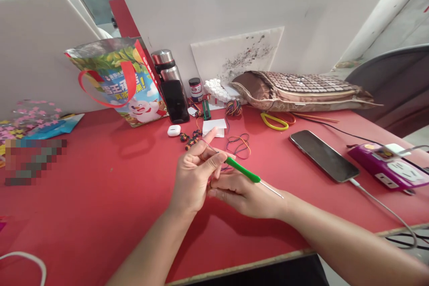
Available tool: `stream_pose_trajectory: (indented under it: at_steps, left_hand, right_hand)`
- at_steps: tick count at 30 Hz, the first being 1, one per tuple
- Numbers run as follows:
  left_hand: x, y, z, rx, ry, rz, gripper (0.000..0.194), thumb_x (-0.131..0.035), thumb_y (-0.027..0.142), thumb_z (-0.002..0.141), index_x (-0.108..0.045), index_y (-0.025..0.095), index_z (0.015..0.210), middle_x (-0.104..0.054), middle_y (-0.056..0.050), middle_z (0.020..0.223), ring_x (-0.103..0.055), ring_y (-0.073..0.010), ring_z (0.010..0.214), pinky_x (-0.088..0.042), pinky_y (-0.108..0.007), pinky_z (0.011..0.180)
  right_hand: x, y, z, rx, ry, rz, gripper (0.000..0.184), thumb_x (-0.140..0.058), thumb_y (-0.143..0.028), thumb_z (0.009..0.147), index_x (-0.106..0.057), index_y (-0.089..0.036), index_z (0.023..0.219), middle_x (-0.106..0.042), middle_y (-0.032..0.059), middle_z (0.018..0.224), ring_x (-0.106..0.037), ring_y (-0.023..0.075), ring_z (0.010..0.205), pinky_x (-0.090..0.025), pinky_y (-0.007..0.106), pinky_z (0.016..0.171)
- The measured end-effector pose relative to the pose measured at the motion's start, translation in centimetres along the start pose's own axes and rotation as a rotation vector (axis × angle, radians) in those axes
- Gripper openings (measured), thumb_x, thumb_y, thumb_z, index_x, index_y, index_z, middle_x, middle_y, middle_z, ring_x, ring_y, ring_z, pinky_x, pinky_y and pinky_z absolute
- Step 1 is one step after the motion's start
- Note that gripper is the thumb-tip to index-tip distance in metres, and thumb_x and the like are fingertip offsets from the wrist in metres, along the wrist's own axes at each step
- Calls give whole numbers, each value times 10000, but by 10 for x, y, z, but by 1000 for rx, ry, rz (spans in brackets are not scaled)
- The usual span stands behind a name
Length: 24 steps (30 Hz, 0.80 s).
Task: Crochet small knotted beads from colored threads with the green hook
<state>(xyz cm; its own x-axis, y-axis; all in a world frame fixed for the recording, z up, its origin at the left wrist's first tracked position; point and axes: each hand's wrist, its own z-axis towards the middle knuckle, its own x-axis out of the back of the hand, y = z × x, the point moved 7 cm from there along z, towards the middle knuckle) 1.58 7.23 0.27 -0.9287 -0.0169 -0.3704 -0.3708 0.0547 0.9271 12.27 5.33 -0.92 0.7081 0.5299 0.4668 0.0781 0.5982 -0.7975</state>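
Note:
Between the thumb and fingers of my left hand (192, 176) is a crochet hook with a green handle (243, 170). Its bare metal end slants down to the right, over the back of my right hand (251, 196). The other end is largely hidden by my left fingers, with a thin strand near the raised index finger. My right hand is closed just below, its fingertips pinching a bit of yarn mostly hidden behind my left hand. Loose loops of multicoloured yarn (239, 145) lie just beyond. Farther back sit a yarn ball (233, 108) and a small dark knotted multicoloured piece (193, 140).
On the red table (100, 201) stand a colourful bag (130, 85), a steel flask (167, 67) and a black phone (176, 102). A white earbud case (174, 130) and yellow-handled scissors (275, 121) lie nearer. At right are a charging phone (323, 155) and a purple power strip (385, 165).

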Motion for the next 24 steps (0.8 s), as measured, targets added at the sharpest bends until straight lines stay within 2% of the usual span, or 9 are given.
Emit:
stream_pose_trajectory:
  at_steps: [4,7,9,14,16,18,19,21,24]
  left_hand:
    - [5,0,3,3,43,-63,535,-1021,291,678,-863,215,1183,-774,-10,706,-682,-114,706,-556,-214,755]
    - [9,0,7,22,66,-178,496,-1051,277,615,-878,198,1073,-758,-3,681,-705,-115,726,-543,-191,719]
    - [10,-2,9,55,68,-223,479,-1054,257,602,-875,185,1041,-768,-15,699,-703,-113,710,-524,-181,666]
    - [10,-1,7,57,85,-205,501,-1057,235,594,-866,165,1052,-738,-1,666,-661,-94,648,-527,-181,662]
    - [10,0,5,35,104,-168,531,-1049,228,610,-860,176,1104,-710,27,653,-630,-76,624,-523,-174,668]
    - [11,1,3,21,122,-129,561,-1040,219,628,-850,193,1156,-681,54,647,-619,-66,629,-525,-169,693]
    - [11,1,2,21,125,-107,578,-1036,220,637,-844,203,1182,-673,60,650,-633,-73,649,-531,-174,708]
    - [10,1,-1,18,118,-63,599,-1023,240,670,-828,218,1236,-670,63,664,-657,-89,685,-545,-189,728]
    - [6,5,-5,-17,88,2,610,-994,276,733,-800,232,1310,-691,54,702,-674,-101,727,-561,-207,776]
  right_hand:
    - [5,2,-1,-15,-50,-7,354,-573,-326,1100,-643,-200,778,-596,7,742,-520,155,678,-454,295,645]
    - [0,-2,-2,31,-123,6,366,-593,-344,1097,-669,-190,774,-603,9,719,-514,155,673,-446,304,661]
    - [0,1,-1,-12,-116,-17,360,-610,-388,1089,-686,-184,802,-615,18,736,-518,154,664,-445,306,652]
    - [31,21,-4,-322,145,-12,401,-808,-572,921,-682,-192,947,-607,-8,758,-508,138,621,-411,273,556]
    - [45,17,-6,-276,260,21,607,-884,-624,820,-667,-190,1185,-671,19,895,-547,137,644,-452,278,570]
    - [53,8,-8,-162,345,16,721,-900,-617,808,-625,-205,1332,-686,32,950,-566,140,666,-481,283,585]
    - [54,2,-10,-94,378,0,680,-886,-580,844,-621,-215,1353,-684,27,931,-567,141,666,-485,282,582]
    - [54,-9,-13,22,429,-56,444,-806,-439,959,-650,-230,1318,-691,24,876,-581,148,659,-481,281,566]
    - [52,-21,-16,111,490,-121,179,-666,-240,1040,-701,-238,1215,-749,46,864,-628,156,629,-491,293,549]
